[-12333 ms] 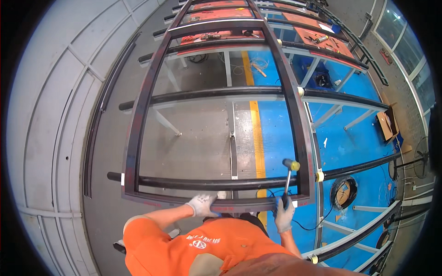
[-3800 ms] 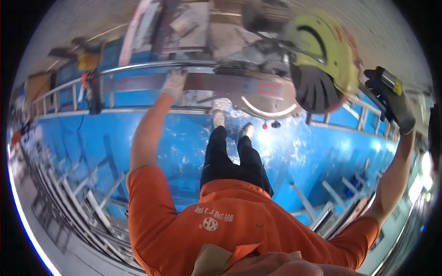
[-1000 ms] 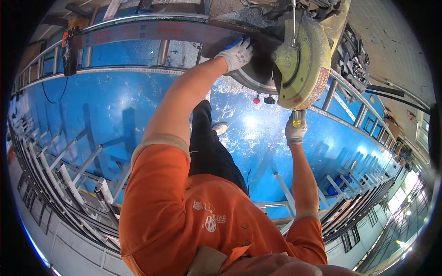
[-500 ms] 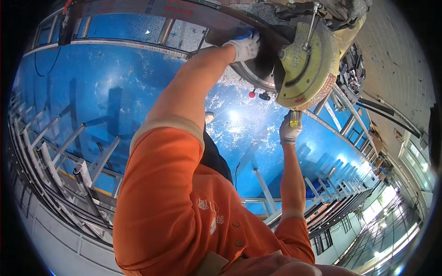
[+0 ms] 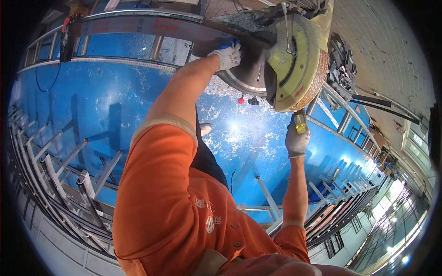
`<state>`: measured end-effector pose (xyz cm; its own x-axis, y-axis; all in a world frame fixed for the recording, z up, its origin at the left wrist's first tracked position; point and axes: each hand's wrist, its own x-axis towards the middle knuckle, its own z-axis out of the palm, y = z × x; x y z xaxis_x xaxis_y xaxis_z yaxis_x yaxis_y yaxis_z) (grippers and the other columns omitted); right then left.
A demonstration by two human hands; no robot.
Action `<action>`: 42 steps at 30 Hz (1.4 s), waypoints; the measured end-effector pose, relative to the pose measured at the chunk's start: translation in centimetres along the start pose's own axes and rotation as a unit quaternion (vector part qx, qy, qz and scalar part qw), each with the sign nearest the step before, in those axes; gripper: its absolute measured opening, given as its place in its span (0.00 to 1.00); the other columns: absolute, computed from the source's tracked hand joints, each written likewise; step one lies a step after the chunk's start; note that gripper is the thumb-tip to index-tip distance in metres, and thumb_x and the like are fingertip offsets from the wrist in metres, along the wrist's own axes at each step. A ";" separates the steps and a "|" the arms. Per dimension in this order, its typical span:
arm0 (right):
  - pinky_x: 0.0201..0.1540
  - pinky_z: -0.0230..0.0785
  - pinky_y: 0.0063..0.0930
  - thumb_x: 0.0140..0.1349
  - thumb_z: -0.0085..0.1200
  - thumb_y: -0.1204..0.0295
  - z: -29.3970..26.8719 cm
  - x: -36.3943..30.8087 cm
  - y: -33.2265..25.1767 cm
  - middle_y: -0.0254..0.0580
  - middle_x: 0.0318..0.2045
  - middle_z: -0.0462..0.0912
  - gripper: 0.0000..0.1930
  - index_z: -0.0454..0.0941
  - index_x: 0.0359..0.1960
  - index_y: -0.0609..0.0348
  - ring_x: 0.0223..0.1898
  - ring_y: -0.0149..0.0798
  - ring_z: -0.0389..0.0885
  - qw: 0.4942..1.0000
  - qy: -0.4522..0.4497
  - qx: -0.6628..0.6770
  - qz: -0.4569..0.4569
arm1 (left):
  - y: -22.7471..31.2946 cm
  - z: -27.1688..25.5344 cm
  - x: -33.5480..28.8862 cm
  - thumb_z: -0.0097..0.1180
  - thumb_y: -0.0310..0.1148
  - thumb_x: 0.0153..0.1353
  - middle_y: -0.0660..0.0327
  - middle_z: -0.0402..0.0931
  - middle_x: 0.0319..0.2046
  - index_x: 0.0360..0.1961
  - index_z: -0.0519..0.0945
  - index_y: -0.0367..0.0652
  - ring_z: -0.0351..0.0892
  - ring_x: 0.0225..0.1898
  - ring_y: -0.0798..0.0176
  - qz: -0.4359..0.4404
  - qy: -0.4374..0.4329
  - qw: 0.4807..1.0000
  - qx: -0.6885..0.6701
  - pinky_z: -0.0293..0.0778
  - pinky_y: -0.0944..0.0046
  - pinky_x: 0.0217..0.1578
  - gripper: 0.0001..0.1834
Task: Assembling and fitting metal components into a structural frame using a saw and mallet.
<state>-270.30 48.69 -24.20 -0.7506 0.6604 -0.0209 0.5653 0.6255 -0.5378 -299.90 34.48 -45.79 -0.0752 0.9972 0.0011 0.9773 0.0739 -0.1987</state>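
My left hand [image 5: 229, 56], in a white glove with blue fingertips, is closed over the near edge of a long dark bar [image 5: 152, 26], just left of the saw blade. Some of its fingers are hidden behind the bar. Gripped in my gloved right hand [image 5: 298, 139] is the handle [image 5: 300, 125] of a miter saw [image 5: 306, 60] with a yellow-green guard. The saw's blade stands partly hidden by that guard. Below the bar shows the saw's round metal base [image 5: 246, 87], with a red knob [image 5: 241, 100] and a black knob [image 5: 253, 101] on its front.
Roller stands with a measuring tape [image 5: 119, 61] along the edge extend left of the saw. A dark clamp-like piece [image 5: 67, 39] stands across the bar's left part. Offcuts [image 5: 341, 64] are heaped right of the saw. Racks of long profiles [image 5: 64, 202] stand on both sides behind me.
The saw's handle and my right hand have shifted right and nearer to me, with the guard tilting along. My left hand stays at the bar. The whole view has swung slightly.
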 end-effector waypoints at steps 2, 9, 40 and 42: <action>0.25 0.67 0.30 0.63 0.50 0.75 0.2 -0.2 0.4 0.40 0.29 0.84 0.16 0.77 0.53 0.59 0.20 0.34 0.74 1.000 0.006 -0.005 -0.002 | 0.2 0.4 0.4 0.51 0.32 0.57 0.54 0.82 0.40 0.34 0.85 0.44 0.74 0.43 0.46 0.003 0.009 1.000 0.009 0.70 0.48 0.38 0.11; 0.26 0.68 0.34 0.59 0.47 0.79 7.1 -2.2 6.7 0.43 0.30 0.83 0.15 0.78 0.48 0.59 0.21 0.43 0.75 0.998 0.035 -0.030 -0.039 | 0.4 0.1 1.1 0.50 0.32 0.57 0.51 0.80 0.42 0.35 0.84 0.44 0.73 0.46 0.42 0.023 0.011 1.000 0.010 0.69 0.44 0.44 0.11; 0.34 0.75 0.31 0.64 0.50 0.77 6.2 -1.5 5.4 0.45 0.55 0.81 0.25 0.69 0.64 0.59 0.38 0.45 0.86 0.999 -0.003 -0.005 -0.042 | 0.0 0.3 0.7 0.51 0.32 0.57 0.50 0.82 0.38 0.34 0.85 0.43 0.74 0.43 0.41 0.050 0.000 0.999 -0.002 0.71 0.45 0.43 0.11; 0.32 0.74 0.31 0.64 0.50 0.77 6.1 -1.3 5.2 0.44 0.50 0.83 0.23 0.71 0.63 0.59 0.35 0.43 0.85 0.998 0.014 -0.004 -0.055 | 0.1 0.2 0.8 0.51 0.32 0.57 0.50 0.82 0.38 0.34 0.85 0.43 0.74 0.44 0.41 0.055 0.004 0.998 0.000 0.70 0.45 0.44 0.11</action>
<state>-268.46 48.49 -32.13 -0.7987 0.5984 0.0625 0.4818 0.6984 -0.5293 -299.86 35.26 -46.06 0.0342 0.9993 -0.0128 0.9795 -0.0360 -0.1983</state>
